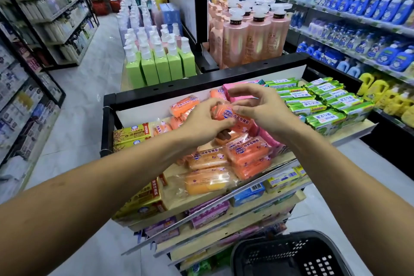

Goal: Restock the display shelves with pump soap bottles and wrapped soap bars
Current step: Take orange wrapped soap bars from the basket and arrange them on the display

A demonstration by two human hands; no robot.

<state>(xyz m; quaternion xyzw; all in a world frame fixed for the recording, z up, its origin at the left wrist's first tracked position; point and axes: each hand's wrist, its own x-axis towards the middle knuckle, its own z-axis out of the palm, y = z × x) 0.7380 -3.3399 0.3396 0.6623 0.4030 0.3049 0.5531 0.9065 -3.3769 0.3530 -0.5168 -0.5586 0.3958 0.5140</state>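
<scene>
In the shop aisle, over the top shelf (pixel 177 199), the left hand (pixel 201 124) and right hand (pixel 263 111) together grip one orange soap bar (pixel 234 119) above the orange pile (pixel 246 157), likely squaring it for placement.

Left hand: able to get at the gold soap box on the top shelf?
Likely, once emptied: the gold soap box lies uncovered beside the left hand, which grips an orange soap bar.
</scene>
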